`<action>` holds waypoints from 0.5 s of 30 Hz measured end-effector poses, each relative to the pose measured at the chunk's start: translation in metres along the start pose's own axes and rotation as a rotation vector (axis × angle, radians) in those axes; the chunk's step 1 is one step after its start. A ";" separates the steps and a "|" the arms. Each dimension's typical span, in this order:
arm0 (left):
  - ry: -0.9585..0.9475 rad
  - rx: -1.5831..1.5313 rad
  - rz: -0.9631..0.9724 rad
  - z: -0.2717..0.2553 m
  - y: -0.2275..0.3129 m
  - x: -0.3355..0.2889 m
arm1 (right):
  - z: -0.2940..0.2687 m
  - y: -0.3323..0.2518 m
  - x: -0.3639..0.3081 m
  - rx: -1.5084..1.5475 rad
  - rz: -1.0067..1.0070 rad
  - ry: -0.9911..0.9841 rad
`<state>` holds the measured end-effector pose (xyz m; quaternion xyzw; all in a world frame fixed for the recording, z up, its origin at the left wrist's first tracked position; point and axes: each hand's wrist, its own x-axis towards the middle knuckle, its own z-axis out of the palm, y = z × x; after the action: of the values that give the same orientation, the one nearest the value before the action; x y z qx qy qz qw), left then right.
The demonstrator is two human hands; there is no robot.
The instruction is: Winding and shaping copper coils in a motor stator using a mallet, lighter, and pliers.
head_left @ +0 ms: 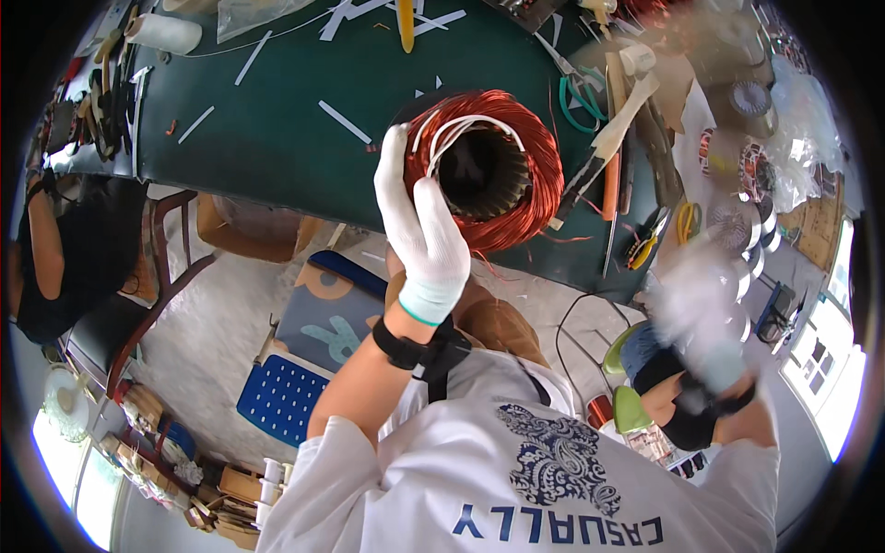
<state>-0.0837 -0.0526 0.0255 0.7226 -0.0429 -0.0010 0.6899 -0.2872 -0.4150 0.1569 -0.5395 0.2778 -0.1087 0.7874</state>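
Note:
A motor stator point(544, 175) wound with copper-coloured wire stands near the table's front edge, its dark toothed bore facing up. White sleeving or cord curves along the upper inner side of its windings. My left hand point(424, 230), in a white glove, grips the stator's left side, fingers along the outside and thumb at the inner edge. Loose red wire ends hang at the stator's lower side. Off to the right, beyond the table edge, my gloved right hand point(696, 304) is smeared by motion, so its fingers and anything in them cannot be made out.
Right of the stator lie teal-handled scissors point(581, 97), a wooden-handled tool point(622, 120) and yellow-handled pliers point(645, 244). White strips point(346, 122) are scattered on the dark green table point(277, 138). A white thread spool point(164, 33) lies at far left. Another person point(78, 249) sits at left.

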 end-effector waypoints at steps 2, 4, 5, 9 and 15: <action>-0.068 -0.062 -0.029 -0.014 -0.004 0.005 | 0.039 -0.025 -0.002 -0.402 0.051 -0.054; 0.003 -0.168 -0.050 -0.014 -0.007 0.004 | 0.078 -0.065 0.015 -0.822 0.100 -0.116; 0.072 -0.226 -0.109 -0.015 -0.012 -0.006 | 0.086 -0.076 0.023 -1.002 0.126 -0.151; 0.128 -0.075 -0.016 -0.007 -0.016 -0.014 | 0.082 -0.064 0.021 -0.578 0.029 0.226; -0.019 -0.062 -0.067 -0.025 -0.015 0.010 | 0.217 -0.012 0.042 -1.651 1.019 -0.706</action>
<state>-0.0716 -0.0274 0.0119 0.7020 -0.0255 -0.0322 0.7110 -0.1305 -0.2683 0.2113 -0.7315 0.2146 0.6268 0.1611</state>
